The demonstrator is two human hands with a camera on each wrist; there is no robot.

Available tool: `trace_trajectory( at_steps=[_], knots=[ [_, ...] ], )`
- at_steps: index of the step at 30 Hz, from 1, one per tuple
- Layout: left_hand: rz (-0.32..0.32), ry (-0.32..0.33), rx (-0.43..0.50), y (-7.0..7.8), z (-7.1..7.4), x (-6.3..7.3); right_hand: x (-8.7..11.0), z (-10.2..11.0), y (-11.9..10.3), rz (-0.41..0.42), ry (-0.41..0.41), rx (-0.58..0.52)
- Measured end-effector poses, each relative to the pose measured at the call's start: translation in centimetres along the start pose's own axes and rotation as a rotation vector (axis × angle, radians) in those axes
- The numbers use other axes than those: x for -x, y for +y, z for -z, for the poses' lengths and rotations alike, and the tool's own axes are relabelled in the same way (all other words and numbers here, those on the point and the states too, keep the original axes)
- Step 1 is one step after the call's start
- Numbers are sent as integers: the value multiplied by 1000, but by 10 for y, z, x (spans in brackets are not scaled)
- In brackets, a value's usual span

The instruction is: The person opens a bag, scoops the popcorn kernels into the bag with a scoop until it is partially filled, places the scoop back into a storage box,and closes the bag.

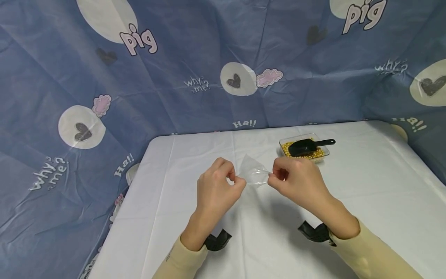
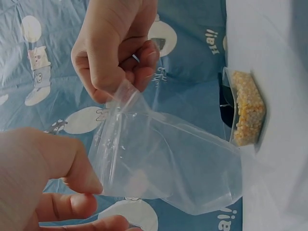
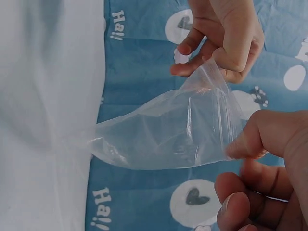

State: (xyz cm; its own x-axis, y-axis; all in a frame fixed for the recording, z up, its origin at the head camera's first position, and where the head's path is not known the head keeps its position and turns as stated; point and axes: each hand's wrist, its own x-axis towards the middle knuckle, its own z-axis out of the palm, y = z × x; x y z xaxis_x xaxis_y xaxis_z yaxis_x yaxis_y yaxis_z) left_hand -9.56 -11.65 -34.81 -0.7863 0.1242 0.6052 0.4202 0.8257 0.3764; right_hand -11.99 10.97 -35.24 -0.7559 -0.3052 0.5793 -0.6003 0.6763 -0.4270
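A clear plastic zip bag (image 1: 254, 172) hangs between the two hands above the table. My left hand (image 1: 218, 186) pinches one top corner between thumb and forefinger. At the opposite top corner, my right hand (image 1: 297, 179) pinches the plastic the same way. In the left wrist view the bag (image 2: 178, 159) shows its zip strip between the hands, its bottom hanging toward the table. Nothing shows inside the bag (image 3: 159, 130) in the right wrist view. Whether its mouth is parted, I cannot tell.
Behind the right hand stands a clear box (image 1: 322, 155) of yellow corn kernels (image 1: 286, 147), with a black scoop (image 1: 304, 147) lying on top. A white cloth (image 1: 181, 166) covers the table. A blue printed curtain (image 1: 195, 50) hangs behind it.
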Motion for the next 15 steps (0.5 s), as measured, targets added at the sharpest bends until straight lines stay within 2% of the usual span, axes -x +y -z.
trace_trajectory(
  at_steps=[6,11,15],
  knots=[
    [-19,37,-2,5,2,0,0,6,-3,23,26,-3],
    [-53,87,15,11,3,2,2,8,-7,49,92,-30],
    [-46,46,-3,9,-1,3,3,1,-6,40,77,-52]
  ],
)
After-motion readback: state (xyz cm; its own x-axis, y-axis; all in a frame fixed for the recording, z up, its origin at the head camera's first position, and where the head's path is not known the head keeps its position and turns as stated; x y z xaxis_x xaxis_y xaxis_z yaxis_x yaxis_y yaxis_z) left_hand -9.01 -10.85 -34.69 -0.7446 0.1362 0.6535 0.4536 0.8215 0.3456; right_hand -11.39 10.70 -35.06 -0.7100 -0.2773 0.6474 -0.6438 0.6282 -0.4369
